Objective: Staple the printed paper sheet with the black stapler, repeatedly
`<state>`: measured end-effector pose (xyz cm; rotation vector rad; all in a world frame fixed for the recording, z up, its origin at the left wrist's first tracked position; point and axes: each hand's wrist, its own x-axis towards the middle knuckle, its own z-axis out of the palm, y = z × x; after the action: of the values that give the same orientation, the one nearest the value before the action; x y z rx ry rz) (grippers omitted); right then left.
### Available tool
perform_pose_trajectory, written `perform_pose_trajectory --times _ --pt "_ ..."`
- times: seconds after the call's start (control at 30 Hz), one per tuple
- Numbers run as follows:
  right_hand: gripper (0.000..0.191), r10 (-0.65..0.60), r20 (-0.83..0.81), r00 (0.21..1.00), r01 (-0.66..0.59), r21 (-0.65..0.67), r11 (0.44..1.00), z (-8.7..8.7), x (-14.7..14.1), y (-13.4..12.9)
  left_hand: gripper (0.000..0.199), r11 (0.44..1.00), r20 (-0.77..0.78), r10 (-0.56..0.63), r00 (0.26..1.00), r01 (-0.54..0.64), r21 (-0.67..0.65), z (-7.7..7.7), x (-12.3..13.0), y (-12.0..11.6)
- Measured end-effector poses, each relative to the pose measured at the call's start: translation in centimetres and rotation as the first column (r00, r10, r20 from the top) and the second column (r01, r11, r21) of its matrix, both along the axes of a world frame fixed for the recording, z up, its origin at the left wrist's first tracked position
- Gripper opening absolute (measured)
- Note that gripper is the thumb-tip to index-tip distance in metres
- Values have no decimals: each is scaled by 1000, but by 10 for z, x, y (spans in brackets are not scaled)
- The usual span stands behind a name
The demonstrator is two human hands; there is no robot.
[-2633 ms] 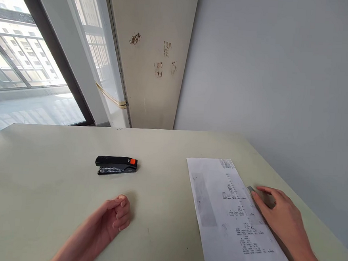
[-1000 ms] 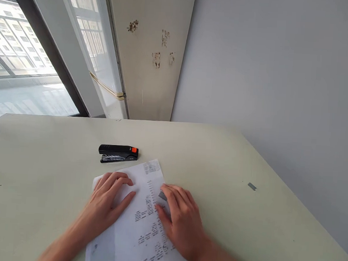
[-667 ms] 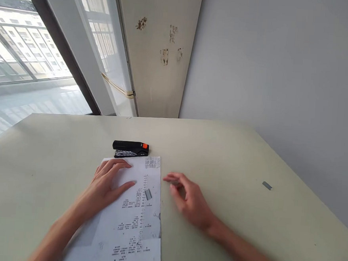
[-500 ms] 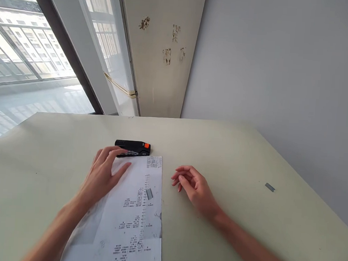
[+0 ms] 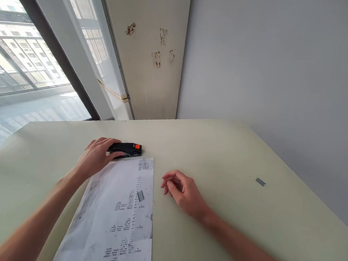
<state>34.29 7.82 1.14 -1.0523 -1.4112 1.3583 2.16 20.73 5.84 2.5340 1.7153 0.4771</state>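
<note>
A black stapler [image 5: 128,148] with an orange patch lies on the table just beyond the top edge of the printed paper sheets. My left hand [image 5: 96,155] is closed around its left end, thumb on the near side and fingers over the far side. Flat on the table in front of me are the white sheets [image 5: 102,217], covered with small print. A short grey strip of staples [image 5: 140,195] rests on them. To the right of the paper, my right hand [image 5: 183,191] rests with fingers loosely curled, holding nothing.
A second grey strip of staples [image 5: 260,182] lies on the right part of the pale table [image 5: 208,145]. Behind the table stand a grey wall [image 5: 256,64], a stained cream panel [image 5: 147,81], and a window [image 5: 21,56] at the left.
My left hand has moved off the paper's upper part and closed on the stapler. My right hand keeps its loose curl beside the paper. The camera view has shifted slightly.
</note>
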Motion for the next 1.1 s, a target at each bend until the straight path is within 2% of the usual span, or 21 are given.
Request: perform_pose_trajectory --times 0.1,0.2,0.3,0.4,0.53,0.67,0.83,1.1 --pt "15 -12 -28 1000 13 3 1000 1 3 3 47 998 43 54 998 -55 26 8 15 -8" --pt "15 -112 -19 994 112 38 993 -2 13 11 45 994 107 60 992 -69 79 20 41 -23" --pt "15 -282 -22 959 283 70 956 -7 30 26 42 997 188 7 982 -21 73 32 72 -42" --pt "16 -389 -30 921 390 67 918 -11 49 38 39 994 228 -105 968 102 27 36 106 -63" --pt "22 -390 -24 920 391 58 919 -9 63 39 32 971 247 -227 942 239 -20 27 143 -87" --pt "32 -330 -11 944 331 54 942 -2 65 33 26 959 261 -260 930 280 -43 12 164 -99" --pt "39 -308 -15 951 308 67 949 3 65 32 22 962 265 -241 934 265 -60 -3 171 -103" --pt "32 -268 71 961 257 133 957 -5 65 29 22 964 295 -229 928 258 -65 -18 177 -104"
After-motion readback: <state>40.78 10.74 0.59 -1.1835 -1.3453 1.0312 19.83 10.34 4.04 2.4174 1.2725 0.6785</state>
